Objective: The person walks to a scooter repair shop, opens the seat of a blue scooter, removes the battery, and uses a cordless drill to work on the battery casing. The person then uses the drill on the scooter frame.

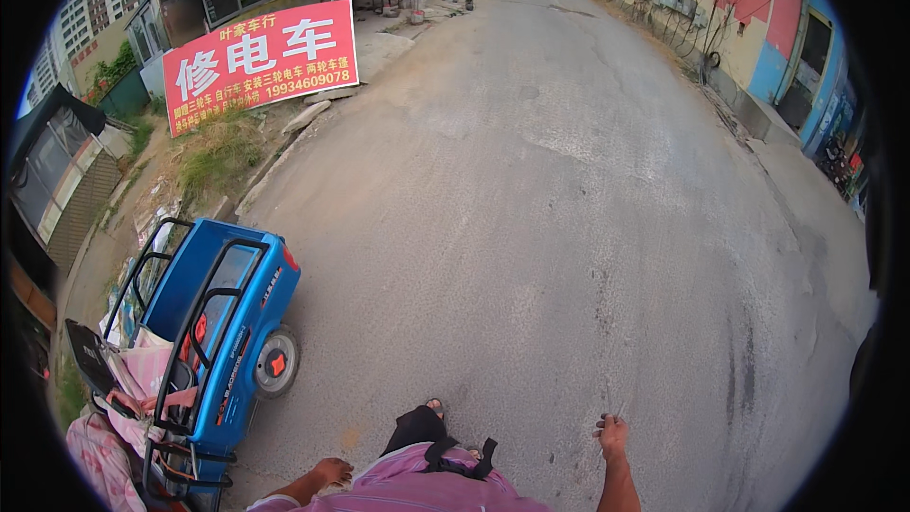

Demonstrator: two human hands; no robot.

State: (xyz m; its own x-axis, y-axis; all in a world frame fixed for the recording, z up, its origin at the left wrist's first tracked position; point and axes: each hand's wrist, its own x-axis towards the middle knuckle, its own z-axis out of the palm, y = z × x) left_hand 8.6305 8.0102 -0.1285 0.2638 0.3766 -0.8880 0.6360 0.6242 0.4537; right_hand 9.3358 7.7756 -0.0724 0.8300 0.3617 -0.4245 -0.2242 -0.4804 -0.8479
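Observation:
My left hand (332, 471) hangs low beside my pink shirt (427, 480), its fingers loosely bent and nothing visible in them. To the right, my right hand (613, 432) is held out over the road with its fingers half curled and apart. I can make out no object in it. Neither hand touches anything. Nearest to the left hand stands a blue cargo tricycle (232, 360) with black rails, at the left. Pink cloth (147, 370) lies over its front part. A dark trouser leg and a sandalled foot (435, 408) show below me.
A grey paved road (531, 228) runs far ahead. On the left verge a large red sign (261, 66) leans by grass (218, 156) and an awning-covered shed. A pink and blue building (749, 9) with wires and a doorway lines the right side.

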